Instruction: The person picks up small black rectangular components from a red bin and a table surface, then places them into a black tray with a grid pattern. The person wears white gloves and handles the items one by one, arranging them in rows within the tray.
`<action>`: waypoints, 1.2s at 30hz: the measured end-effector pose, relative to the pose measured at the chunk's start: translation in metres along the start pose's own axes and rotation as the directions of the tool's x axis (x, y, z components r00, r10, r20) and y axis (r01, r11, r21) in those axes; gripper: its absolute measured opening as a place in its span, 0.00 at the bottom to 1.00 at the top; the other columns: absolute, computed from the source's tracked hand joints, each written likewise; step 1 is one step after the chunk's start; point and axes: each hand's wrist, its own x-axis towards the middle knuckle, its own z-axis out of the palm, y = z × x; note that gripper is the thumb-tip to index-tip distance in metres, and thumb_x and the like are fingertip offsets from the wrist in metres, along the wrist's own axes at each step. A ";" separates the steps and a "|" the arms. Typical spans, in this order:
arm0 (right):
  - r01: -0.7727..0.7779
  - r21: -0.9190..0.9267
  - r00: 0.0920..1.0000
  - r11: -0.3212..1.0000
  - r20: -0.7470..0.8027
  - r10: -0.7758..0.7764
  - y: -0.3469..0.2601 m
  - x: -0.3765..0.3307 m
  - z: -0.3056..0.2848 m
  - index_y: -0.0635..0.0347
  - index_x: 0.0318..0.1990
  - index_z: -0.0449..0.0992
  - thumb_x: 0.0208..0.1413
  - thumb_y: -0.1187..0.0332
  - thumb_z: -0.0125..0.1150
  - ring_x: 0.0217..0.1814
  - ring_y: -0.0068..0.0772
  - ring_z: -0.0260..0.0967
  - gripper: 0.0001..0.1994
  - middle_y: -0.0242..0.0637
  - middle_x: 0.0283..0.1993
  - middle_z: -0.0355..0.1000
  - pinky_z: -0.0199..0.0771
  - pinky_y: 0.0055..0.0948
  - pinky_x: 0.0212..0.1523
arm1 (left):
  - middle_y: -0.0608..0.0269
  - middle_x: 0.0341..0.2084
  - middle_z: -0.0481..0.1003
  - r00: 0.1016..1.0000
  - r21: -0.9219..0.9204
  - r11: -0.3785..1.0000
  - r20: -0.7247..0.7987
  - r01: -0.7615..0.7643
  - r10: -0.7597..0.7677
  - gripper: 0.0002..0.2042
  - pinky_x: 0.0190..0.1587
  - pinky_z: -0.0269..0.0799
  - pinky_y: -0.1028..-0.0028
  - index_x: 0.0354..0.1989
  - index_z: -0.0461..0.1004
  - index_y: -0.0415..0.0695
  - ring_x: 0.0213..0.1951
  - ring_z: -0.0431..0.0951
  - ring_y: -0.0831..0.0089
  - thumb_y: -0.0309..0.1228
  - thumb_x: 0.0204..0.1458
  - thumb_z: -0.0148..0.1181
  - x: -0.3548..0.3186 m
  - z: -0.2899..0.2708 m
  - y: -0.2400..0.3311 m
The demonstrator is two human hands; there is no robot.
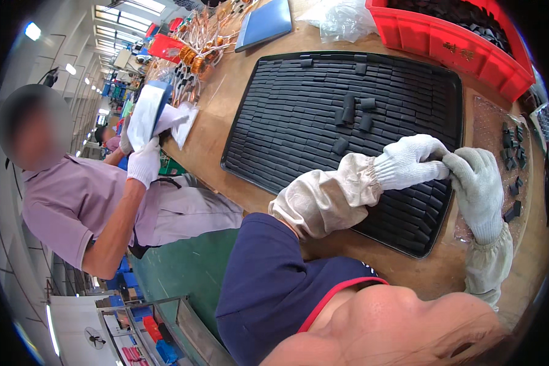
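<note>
black tray [436,70] on the wooden bench [226,97], nearly filled with rows of small black blocks [299,116]. at its near right edge the left hand [409,161] and right hand [479,183], both gloved, pinch one dark block [436,158] between their fingertips. a few loose blocks [355,110] lie on top of the tray's rows; more [513,177] wait right of it. judged mostly done.

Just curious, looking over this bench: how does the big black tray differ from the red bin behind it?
The black tray is shallow and flat, while the red bin has tall walls. The tray's small black blocks lie in neat packed rows with a few loose on top; the bin's dark pieces sit in a loose heap. Both gloved hands work at the tray's edge, none at the bin. Both rest on the wooden bench.
</note>
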 end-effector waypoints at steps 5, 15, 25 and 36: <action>-0.006 -0.035 1.000 0.999 0.003 0.006 0.003 -0.004 0.002 0.57 0.44 0.78 0.36 0.79 0.65 0.46 0.47 0.71 0.21 0.40 0.42 0.73 0.71 0.42 0.50 | 0.54 0.40 0.81 1.000 0.029 0.999 0.002 -0.025 0.024 0.17 0.48 0.74 0.68 0.50 0.78 0.40 0.44 0.80 0.67 0.38 0.57 0.66 0.004 0.003 -0.004; 0.001 -0.006 1.000 1.000 0.009 -0.001 -0.001 0.001 0.001 0.57 0.43 0.78 0.37 0.79 0.65 0.45 0.47 0.71 0.20 0.39 0.41 0.73 0.71 0.41 0.49 | 0.57 0.40 0.82 0.996 -0.074 0.995 0.066 0.068 -0.063 0.16 0.49 0.74 0.71 0.49 0.78 0.38 0.43 0.79 0.73 0.37 0.58 0.65 0.004 -0.003 -0.005; -0.017 -0.066 0.997 0.998 -0.073 0.012 0.000 0.005 -0.010 0.54 0.45 0.79 0.43 0.78 0.68 0.47 0.44 0.74 0.19 0.37 0.43 0.76 0.74 0.39 0.50 | 0.62 0.45 0.79 0.998 -0.440 0.896 0.063 0.051 -0.026 0.18 0.48 0.75 0.75 0.57 0.73 0.37 0.45 0.77 0.77 0.33 0.61 0.62 0.002 0.002 0.001; -0.272 -0.116 0.961 0.955 -0.077 0.265 0.053 0.019 0.006 0.56 0.45 0.80 0.52 0.72 0.68 0.49 0.40 0.75 0.12 0.35 0.41 0.78 0.75 0.37 0.52 | 0.64 0.51 0.77 0.970 -0.474 0.861 0.230 0.183 -0.079 0.20 0.49 0.74 0.77 0.59 0.73 0.40 0.47 0.74 0.80 0.37 0.63 0.61 -0.027 -0.022 -0.008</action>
